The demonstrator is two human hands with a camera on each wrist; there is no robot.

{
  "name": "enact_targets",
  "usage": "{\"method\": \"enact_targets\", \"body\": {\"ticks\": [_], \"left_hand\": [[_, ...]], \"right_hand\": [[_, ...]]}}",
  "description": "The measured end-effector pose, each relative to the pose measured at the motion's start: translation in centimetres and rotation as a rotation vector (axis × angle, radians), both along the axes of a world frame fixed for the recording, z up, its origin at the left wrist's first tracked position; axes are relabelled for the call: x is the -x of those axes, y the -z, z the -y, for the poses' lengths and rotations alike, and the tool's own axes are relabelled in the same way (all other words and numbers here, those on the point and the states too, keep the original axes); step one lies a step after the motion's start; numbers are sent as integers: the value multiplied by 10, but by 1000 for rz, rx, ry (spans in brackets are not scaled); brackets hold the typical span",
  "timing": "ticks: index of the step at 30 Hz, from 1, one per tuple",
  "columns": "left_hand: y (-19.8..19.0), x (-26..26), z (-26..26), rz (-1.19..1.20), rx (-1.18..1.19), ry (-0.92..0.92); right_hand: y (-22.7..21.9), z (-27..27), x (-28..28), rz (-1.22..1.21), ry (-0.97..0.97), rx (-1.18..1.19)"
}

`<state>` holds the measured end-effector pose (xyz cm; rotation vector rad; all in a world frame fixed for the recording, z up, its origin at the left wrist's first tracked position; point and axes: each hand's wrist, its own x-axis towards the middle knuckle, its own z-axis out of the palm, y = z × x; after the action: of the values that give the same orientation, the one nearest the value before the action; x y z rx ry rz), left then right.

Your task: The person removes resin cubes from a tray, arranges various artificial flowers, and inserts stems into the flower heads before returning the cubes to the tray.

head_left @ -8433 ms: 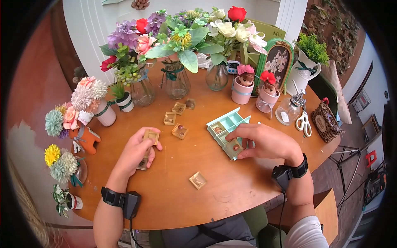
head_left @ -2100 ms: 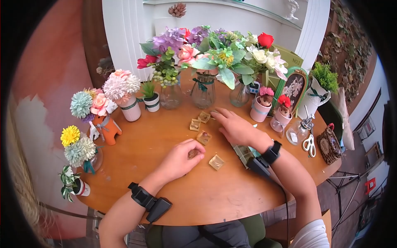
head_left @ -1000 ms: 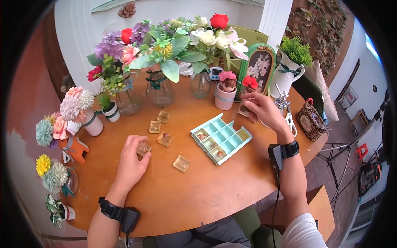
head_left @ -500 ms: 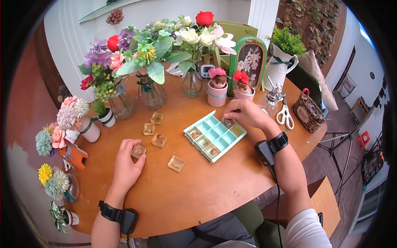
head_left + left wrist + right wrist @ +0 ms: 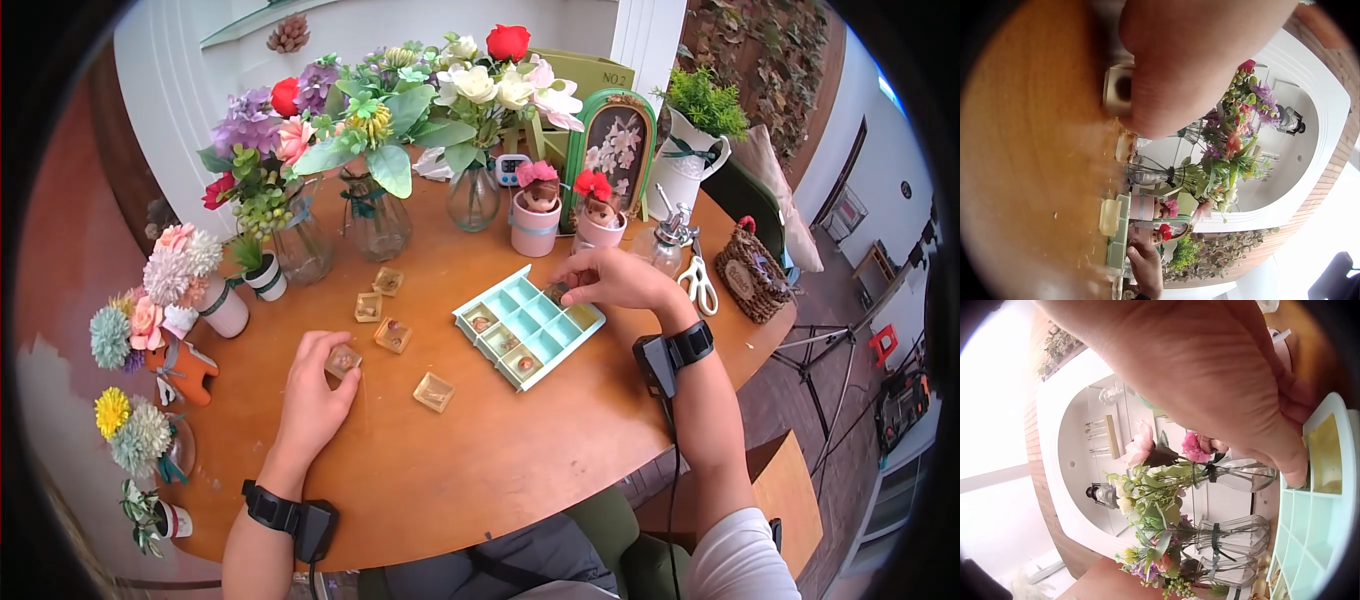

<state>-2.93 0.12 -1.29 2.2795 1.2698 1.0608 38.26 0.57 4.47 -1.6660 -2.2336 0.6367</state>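
On the table, my left hand (image 5: 313, 395) curls its fingers and thumb around a small clear resin block (image 5: 343, 360), also seen in the left wrist view as a block (image 5: 1116, 90) beside the hand. My right hand (image 5: 618, 280) pinches another small block with a dark inclusion (image 5: 556, 293) at the far side of a mint-green compartment tray (image 5: 541, 344). Its fingertips are right at a far-row cell. Three filled blocks (image 5: 524, 364) sit in the tray's left column, and a yellowish block (image 5: 1325, 456) fills the far right corner cell. Between these, several cells show bare green floors.
Left of the tray lie loose resin blocks (image 5: 392, 336), with one block (image 5: 434, 392) nearer the front. Glass flower vases (image 5: 378, 230), two doll pots (image 5: 534, 225), a green frame (image 5: 612, 150), a spray bottle (image 5: 664, 245), scissors (image 5: 699, 285) and a wicker basket (image 5: 750, 270) line the back and right.
My right hand reached over the tray toward the loose blocks, then held a block near the doll pots, and has lowered it to the tray. The far right corner cell has been filled.
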Motion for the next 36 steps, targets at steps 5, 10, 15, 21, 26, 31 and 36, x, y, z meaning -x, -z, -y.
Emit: {"method": "enact_targets", "body": {"ticks": [5, 10, 15, 21, 26, 31, 36], "left_hand": [[-1, 0, 1, 1, 8, -7], [4, 0, 0, 53, 19, -13], [-2, -3, 1, 264, 107, 27], [-19, -12, 17, 265, 192, 44], [-16, -16, 20, 396, 271, 66], [-11, -15, 16, 636, 423, 176], [-22, -20, 25, 687, 476, 314]], "right_hand": [[10, -6, -1, -107, 7, -27], [13, -9, 5, -172, 44, 70], [15, -9, 6, -219, 56, 88], [10, -5, 12, -308, 118, 188], [25, -13, 5, -226, 59, 117], [25, -13, 8, -185, 119, 122], [13, 0, 26, -19, 168, 21]]}}
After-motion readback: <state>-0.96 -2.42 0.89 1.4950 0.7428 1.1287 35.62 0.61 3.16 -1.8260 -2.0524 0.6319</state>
